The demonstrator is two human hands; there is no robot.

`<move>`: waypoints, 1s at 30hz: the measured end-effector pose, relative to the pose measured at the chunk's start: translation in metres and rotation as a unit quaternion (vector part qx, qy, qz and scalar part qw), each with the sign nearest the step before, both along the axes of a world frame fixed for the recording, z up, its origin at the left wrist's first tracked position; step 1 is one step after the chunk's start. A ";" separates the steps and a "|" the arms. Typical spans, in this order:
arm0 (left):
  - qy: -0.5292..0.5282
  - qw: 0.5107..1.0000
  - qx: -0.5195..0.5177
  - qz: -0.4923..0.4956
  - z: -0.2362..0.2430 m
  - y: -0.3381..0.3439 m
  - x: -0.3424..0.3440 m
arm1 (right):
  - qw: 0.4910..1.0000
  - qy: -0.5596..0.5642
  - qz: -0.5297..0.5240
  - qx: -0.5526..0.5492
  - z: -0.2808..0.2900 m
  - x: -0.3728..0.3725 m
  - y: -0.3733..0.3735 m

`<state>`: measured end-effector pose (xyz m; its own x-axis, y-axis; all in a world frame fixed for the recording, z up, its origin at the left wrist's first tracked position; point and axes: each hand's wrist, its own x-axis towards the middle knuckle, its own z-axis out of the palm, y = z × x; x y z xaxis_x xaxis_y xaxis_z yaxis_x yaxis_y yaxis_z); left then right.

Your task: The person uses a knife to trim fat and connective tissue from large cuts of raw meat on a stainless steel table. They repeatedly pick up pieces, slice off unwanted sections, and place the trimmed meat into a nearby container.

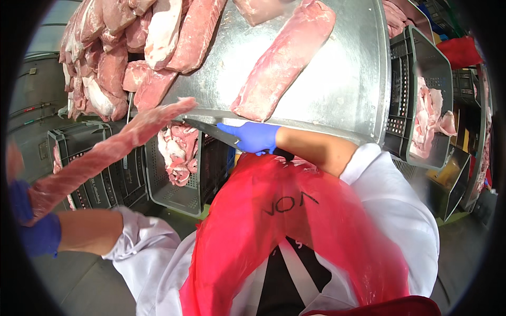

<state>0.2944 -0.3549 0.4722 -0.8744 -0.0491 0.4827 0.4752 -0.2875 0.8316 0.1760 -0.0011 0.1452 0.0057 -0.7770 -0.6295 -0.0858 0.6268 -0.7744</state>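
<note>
At the far left, my left hand in a blue glove is closed around one end of a long strip of raw meat. The strip slants up to the right, and its free tip is near the table's front edge. My right hand, also gloved in blue, grips a knife close to my apron, with the blade pointing left along that edge. On the metal table beyond it lies a long trimmed piece of meat, apart from both hands.
A tall heap of meat pieces fills the table's left side. Below the front edge stands a grey crate with meat scraps. Another crate with pale trimmings stands at the right. Dark crates are stacked at the left.
</note>
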 end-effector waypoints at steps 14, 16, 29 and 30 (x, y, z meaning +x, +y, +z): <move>-0.454 0.856 -0.218 0.118 -0.452 0.128 -0.103 | 0.776 0.014 -0.595 -0.206 -0.117 -0.073 0.085; -0.525 0.841 0.083 -0.106 -0.460 0.181 -0.152 | 0.694 -0.004 -0.668 -0.270 -0.135 -0.080 0.061; -0.558 0.803 -0.189 -0.091 -0.348 0.223 -0.191 | 0.662 -0.047 -0.701 -0.261 -0.096 -0.108 0.217; -0.565 0.802 -0.175 -0.080 -0.319 0.224 -0.183 | 0.664 -0.044 -0.701 -0.256 -0.100 -0.104 0.236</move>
<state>0.1117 -0.1314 0.1530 -0.7451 0.0727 -0.6630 -0.6588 0.0750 0.7486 0.0723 0.2348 0.0447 -0.9299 -0.1694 -0.3265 0.3645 -0.3048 -0.8799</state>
